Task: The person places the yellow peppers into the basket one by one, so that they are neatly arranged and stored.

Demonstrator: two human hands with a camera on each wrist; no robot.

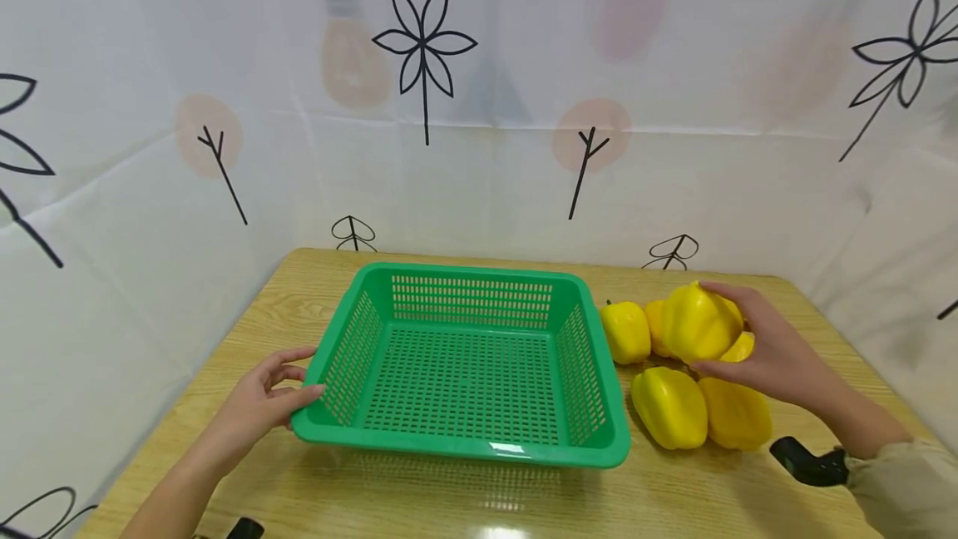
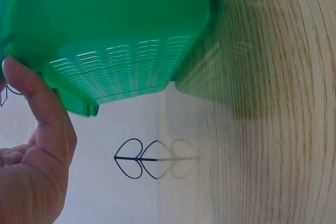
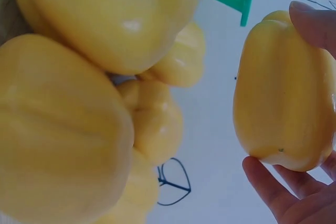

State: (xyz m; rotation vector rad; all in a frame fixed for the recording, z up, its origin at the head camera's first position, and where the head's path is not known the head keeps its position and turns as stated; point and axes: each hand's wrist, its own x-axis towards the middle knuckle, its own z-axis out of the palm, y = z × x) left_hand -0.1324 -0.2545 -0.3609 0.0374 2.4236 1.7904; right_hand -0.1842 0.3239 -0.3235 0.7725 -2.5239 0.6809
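We counted one green basket [image 1: 419, 442] and, right of it, six yellow peppers [image 1: 669, 407]. The left hand [image 1: 256, 406] pinched the basket's left rim; right of the basket, the right hand [image 1: 774, 356], fingers widely curved, gripped one pepper [image 1: 698, 324] above five others. Beneath the basket lay a wood-grain counter [image 1: 277, 314]; behind, patterned white cloth [image 1: 486, 190].

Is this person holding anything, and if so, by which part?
The right hand holds a glossy, blocky yellow bell pepper near its two ends; the left hand grips a green, rectangular, perforated plastic basket by its left-side rim.
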